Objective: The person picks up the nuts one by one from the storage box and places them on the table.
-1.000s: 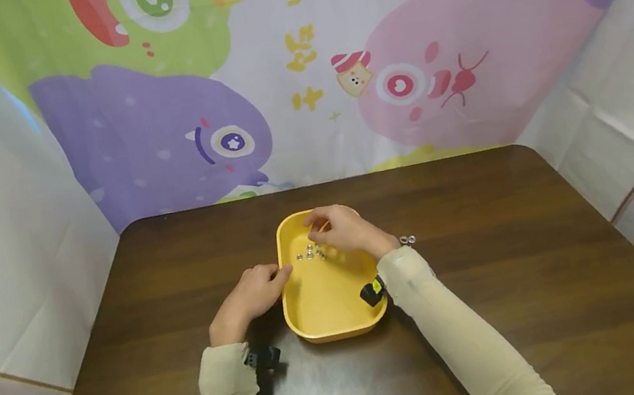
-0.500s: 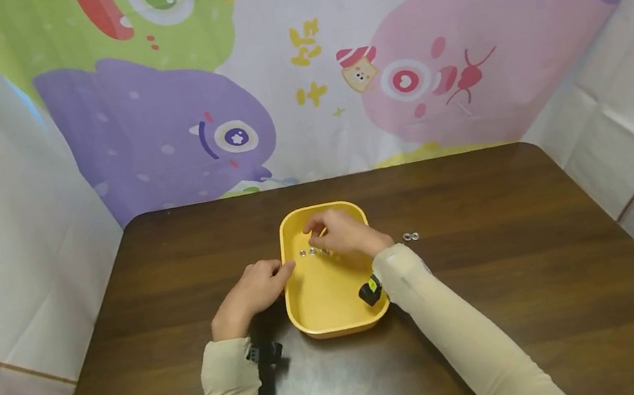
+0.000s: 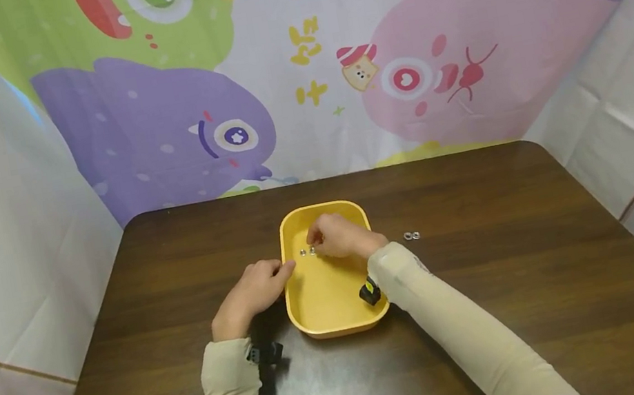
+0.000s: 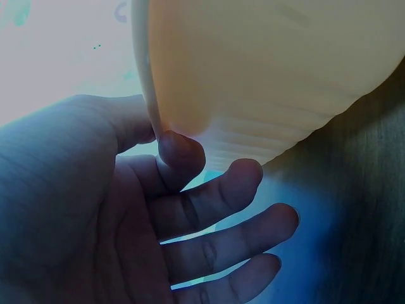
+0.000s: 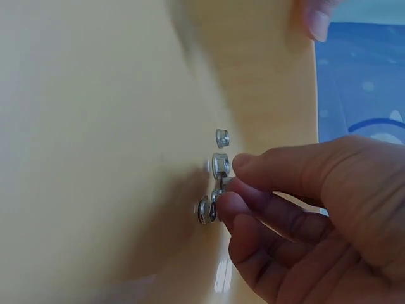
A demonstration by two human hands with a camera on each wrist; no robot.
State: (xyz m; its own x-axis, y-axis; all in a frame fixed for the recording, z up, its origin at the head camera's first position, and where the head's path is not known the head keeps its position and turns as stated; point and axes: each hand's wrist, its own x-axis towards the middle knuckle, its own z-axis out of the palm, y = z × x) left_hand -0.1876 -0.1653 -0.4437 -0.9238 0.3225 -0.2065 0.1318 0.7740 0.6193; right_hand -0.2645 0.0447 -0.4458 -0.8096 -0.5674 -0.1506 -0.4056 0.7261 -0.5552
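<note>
A yellow tray (image 3: 337, 299) stands on the table with several small silver metal nuts (image 3: 303, 253) inside. My left hand (image 3: 253, 288) pinches the tray's left rim between thumb and index finger, as the left wrist view shows; its other fingers spread outside the wall. Inside the tray, my right hand (image 3: 338, 234) pinches one nut (image 5: 224, 184) between thumb and fingertips, partly hidden by them. Close to the thumb lies a flanged nut (image 5: 220, 165), with a smaller nut (image 5: 222, 138) beyond it. Other nuts (image 5: 204, 209) sit beside the index fingertip.
Two more nuts (image 3: 412, 236) lie on the dark wooden table (image 3: 508, 249), to the right of the tray. A curtain with cartoon monsters (image 3: 167, 131) hangs behind the table's far edge.
My right hand has come down slightly to the nuts, and its thumb and fingers have drawn together. The left hand stays at the rim. The head view has shifted a little.
</note>
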